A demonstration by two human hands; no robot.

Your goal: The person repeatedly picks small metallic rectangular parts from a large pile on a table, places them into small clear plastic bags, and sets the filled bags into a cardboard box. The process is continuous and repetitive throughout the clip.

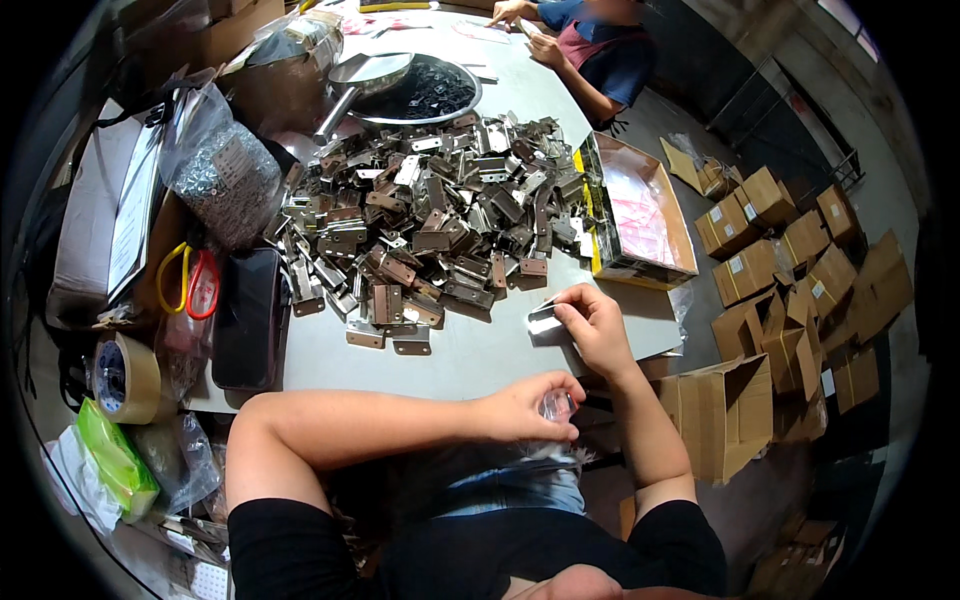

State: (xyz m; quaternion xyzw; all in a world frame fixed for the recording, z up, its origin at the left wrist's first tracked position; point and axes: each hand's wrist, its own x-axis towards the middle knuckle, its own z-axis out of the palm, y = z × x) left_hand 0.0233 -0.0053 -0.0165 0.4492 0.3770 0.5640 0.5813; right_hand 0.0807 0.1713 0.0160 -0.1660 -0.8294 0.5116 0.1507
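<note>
My right hand (pixel 597 328) pinches a shiny metal bracket (pixel 543 319) between thumb and fingers, just over the near right part of the table. Closer to my body, my left hand (pixel 528 407) is closed around a small clear plastic bag (pixel 557 405), partly hidden by the fingers; what is in it I cannot make out. In front of both hands spreads a large pile of metal brackets (pixel 430 215), silver and brownish, many with screw holes. Several of them lie loose at the pile's near edge.
Left of the pile are a bag of screws (pixel 225 165), scissors (pixel 203 285), a dark phone (pixel 246 320) and a tape roll (pixel 128 378). Behind it sits a bowl of black parts (pixel 430 90). An open box (pixel 640 205) borders the right; cartons (pixel 750 210) cover the floor. A co-worker (pixel 600 50) sits beyond.
</note>
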